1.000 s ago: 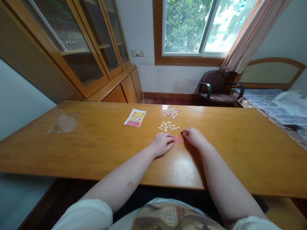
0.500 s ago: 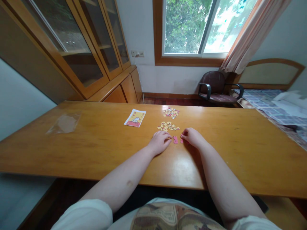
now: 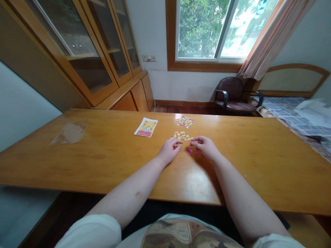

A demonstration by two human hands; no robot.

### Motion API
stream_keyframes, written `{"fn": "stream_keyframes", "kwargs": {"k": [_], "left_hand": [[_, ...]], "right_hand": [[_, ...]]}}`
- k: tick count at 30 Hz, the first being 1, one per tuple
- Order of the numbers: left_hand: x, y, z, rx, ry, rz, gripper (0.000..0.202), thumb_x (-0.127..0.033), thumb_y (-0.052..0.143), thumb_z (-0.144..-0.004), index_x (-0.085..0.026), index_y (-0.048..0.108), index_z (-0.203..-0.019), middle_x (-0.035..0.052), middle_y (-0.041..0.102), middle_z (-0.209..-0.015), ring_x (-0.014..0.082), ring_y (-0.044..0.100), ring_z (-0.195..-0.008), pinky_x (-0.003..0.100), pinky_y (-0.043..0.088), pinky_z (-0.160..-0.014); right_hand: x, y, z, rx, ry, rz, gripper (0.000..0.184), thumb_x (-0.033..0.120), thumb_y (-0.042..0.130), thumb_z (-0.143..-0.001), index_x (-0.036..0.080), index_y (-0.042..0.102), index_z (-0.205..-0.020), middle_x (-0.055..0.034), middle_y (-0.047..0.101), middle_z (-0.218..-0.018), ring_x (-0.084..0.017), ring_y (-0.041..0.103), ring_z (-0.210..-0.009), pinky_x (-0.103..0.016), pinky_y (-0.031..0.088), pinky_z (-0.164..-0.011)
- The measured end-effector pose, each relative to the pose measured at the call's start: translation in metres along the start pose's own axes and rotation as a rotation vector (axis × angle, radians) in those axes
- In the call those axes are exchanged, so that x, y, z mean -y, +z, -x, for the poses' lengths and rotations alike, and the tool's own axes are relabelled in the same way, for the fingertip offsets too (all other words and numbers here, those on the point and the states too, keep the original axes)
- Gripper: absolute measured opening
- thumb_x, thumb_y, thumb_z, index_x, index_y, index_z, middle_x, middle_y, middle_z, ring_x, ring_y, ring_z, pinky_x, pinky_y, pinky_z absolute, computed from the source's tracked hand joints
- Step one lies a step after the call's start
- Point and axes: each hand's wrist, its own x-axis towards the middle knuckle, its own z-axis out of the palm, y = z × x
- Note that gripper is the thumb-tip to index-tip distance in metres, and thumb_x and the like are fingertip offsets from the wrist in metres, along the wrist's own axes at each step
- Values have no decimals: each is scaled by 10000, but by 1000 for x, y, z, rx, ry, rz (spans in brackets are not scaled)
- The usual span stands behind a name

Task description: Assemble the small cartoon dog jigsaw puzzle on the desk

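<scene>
My right hand (image 3: 206,146) pinches a small pink puzzle piece (image 3: 191,142) just above the table. Under its fingertips lies a joined pink puzzle section (image 3: 189,151), and more pink pieces (image 3: 196,151) lie beside it, partly covered by the hand. To the left, my left hand (image 3: 169,150) rests on the table with thumb and forefinger apart. A bit of pink puzzle piece (image 3: 175,147) shows between them; whether it is touched I cannot tell. A pile of yellow puzzle pieces (image 3: 181,135) lies just beyond both hands.
Farther back on the wooden table (image 3: 116,155) is a mixed pile of puzzle pieces (image 3: 184,122). A picture card (image 3: 146,127) with a white animal lies to its left, and a clear plastic bag (image 3: 71,133) at far left. A chair (image 3: 230,93) stands behind the table.
My right hand has moved left and slightly away from me, bringing a pink piece over the joined section. The left hand has drawn back a little left, its thumb and forefinger parting.
</scene>
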Motion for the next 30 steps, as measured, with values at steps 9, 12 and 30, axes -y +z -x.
{"fn": "stream_keyframes", "kwargs": {"k": [9, 12, 30], "left_hand": [[-6, -2, 3, -72, 113, 34, 115, -265, 663, -807, -210, 677, -907, 33, 687, -931, 189, 610, -936, 353, 471, -909], [-6, -2, 3, -81, 121, 62, 94, -283, 629, -836, -202, 676, -834, 27, 682, -872, 174, 608, -885, 341, 467, -892], [3, -10, -4, 60, -95, 352, 124, -248, 652, -755, -176, 688, -660, 68, 647, -980, 222, 576, -1014, 395, 421, -987]], "right_hand": [[-4, 18, 1, 122, 52, -325, 391, 461, 787, -598, 163, 582, -746, -3, 654, -638, -83, 545, -452, -197, 380, -423], [-9, 22, 0, 137, 32, -369, 399, 456, 809, -583, 165, 591, -747, 29, 602, -570, -77, 509, -458, -223, 438, -490], [-13, 14, 6, 76, -797, 384, 145, 316, 616, -856, 236, 736, -875, -75, 727, -922, -169, 666, -825, -297, 543, -722]]}}
